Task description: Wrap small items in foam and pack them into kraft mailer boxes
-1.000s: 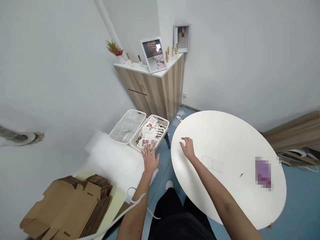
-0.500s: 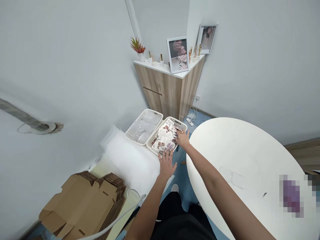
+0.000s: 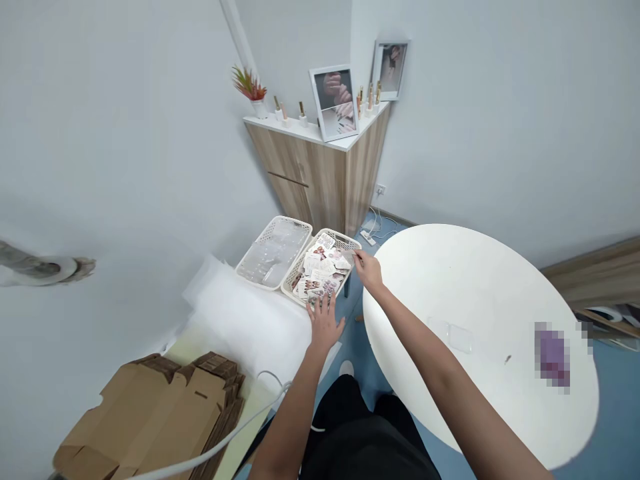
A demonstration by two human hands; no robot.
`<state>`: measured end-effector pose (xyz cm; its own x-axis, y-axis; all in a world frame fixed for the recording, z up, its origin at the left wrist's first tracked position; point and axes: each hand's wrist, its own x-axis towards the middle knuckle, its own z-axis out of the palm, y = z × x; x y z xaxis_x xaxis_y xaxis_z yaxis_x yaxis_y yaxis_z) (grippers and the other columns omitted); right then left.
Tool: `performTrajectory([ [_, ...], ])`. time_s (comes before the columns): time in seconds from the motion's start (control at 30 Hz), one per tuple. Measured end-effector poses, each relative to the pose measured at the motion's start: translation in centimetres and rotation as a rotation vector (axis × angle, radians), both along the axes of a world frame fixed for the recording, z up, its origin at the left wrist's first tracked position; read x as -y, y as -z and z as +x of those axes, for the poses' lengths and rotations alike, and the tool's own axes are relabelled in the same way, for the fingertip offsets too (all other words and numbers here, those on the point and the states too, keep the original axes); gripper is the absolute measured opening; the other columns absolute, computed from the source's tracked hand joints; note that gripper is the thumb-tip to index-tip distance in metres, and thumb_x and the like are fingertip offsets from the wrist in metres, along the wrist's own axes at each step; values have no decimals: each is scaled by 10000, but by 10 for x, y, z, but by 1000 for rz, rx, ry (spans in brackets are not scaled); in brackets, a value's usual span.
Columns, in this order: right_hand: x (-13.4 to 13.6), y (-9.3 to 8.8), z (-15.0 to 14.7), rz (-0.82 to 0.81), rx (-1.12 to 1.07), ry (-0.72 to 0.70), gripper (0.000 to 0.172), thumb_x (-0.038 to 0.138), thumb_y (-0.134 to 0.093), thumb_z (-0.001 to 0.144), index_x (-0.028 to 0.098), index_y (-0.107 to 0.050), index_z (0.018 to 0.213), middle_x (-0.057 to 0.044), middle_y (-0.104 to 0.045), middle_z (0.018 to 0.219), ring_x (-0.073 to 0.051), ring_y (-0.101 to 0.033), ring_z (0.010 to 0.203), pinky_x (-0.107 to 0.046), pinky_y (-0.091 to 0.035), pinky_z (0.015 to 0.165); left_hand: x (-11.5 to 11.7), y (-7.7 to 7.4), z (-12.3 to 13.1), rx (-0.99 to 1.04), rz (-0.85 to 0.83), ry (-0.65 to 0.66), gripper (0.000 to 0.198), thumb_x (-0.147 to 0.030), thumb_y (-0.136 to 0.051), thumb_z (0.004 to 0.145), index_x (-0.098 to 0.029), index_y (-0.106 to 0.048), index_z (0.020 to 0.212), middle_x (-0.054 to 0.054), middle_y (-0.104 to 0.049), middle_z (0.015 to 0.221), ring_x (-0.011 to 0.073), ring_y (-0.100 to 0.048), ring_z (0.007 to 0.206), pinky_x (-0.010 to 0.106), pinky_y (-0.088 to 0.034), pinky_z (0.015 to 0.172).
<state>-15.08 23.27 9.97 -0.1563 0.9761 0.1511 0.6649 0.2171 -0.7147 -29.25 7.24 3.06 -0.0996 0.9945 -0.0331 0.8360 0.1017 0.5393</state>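
Note:
A white plastic basket (image 3: 289, 291) holds a loose heap of nail-tip cards (image 3: 320, 270), printed with pictures of coloured nails. At the basket's near end lies my left hand (image 3: 324, 323), fingers spread over the rim and the nearest cards. My right hand (image 3: 369, 268) is at the right rim, its fingers closed together; whether they pinch the rim or a card is too small to tell. Beside the card basket on the left stands a second white basket (image 3: 241, 268) with clear plastic cases (image 3: 275, 250) in it.
White foam sheeting (image 3: 245, 320) and flattened brown cardboard boxes (image 3: 145, 407) lie to the left, with a white cable (image 3: 235, 430) across them. A round white table (image 3: 425, 267) with a clear case (image 3: 460, 338) stands right. Behind is a wooden cabinet (image 3: 320, 180) with picture frames.
My right hand has gone from spread fingers over the cards to closed fingers at the basket's right rim. My left hand stays at the near end. The view has shifted slightly right.

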Motion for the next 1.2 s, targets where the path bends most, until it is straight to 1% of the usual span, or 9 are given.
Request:
performTrajectory([
  [0.13,32,0,75,-50,-137,71,353,336,-388,938,257,-653,1158,-19,-722,1072,-211,-654,932,-314,-501,827,-3,-4,3,-49,24,-28,753,-364,-600,812,-184,-330,1492,170,-378,1511,412,-173,1442,650,58,1142],
  [0.23,68,15,149,-97,-98,155,343,294,-413,904,262,-672,1126,-16,-729,1037,-213,-658,896,-324,-501,812,-5,-8,26,-86,89,-105,752,-300,-534,841,-122,-248,1513,200,-241,1571,410,-62,1467,672,30,1133],
  [0.33,103,37,214,-172,34,248,371,255,-398,894,275,-669,1147,-18,-737,994,-218,-663,844,-336,-497,780,-5,-8,72,-41,137,-60,739,-265,-484,860,-116,-196,1524,179,-142,1606,369,6,1483,642,0,1156],
  [0.47,139,63,265,-234,194,269,387,206,-412,889,284,-670,1167,-28,-738,1033,-236,-671,916,-361,-500,826,2,3,146,118,36,205,732,-270,-494,843,-131,-227,1510,155,-176,1604,326,-18,1491,588,-49,1184],
  [0.63,162,92,279,-186,277,169,482,76,-439,847,265,-637,1243,-57,-659,1262,-241,-588,1190,-401,-480,989,5,24,213,333,-155,451,723,-279,-542,793,-151,-310,1465,161,-251,1581,311,-61,1491,562,-56,1187],
  [0.77,176,114,277,-118,334,67,526,35,-405,853,200,-581,1321,-92,-582,1361,-243,-490,1313,-430,-441,1071,-3,37,241,287,-211,585,719,-246,-572,741,-137,-370,1422,201,-285,1558,338,-86,1483,568,-37,1180],
  [0.93,187,132,278,-104,411,15,526,43,-377,870,167,-548,1352,-121,-549,1393,-253,-442,1353,-456,-399,1103,-6,48,257,178,-234,731,733,-233,-554,744,-135,-361,1444,190,-270,1566,338,-84,1482,574,-1,1177],
  [1.1,187,134,280,-123,410,-10,523,75,-379,863,131,-530,1361,-146,-505,1433,-265,-389,1385,-479,-299,1148,0,47,262,-53,-261,789,740,-220,-481,805,-135,-258,1506,144,-192,1598,303,-28,1492,571,23,1178],
  [1.2,191,135,288,-80,306,125,508,143,-342,905,166,-487,1392,-120,-492,1448,-245,-357,1398,-486,-259,1158,1,44,263,-132,-278,801,743,-240,-449,829,-115,-209,1521,141,-158,1606,304,-19,1492,571,6,1179],
])
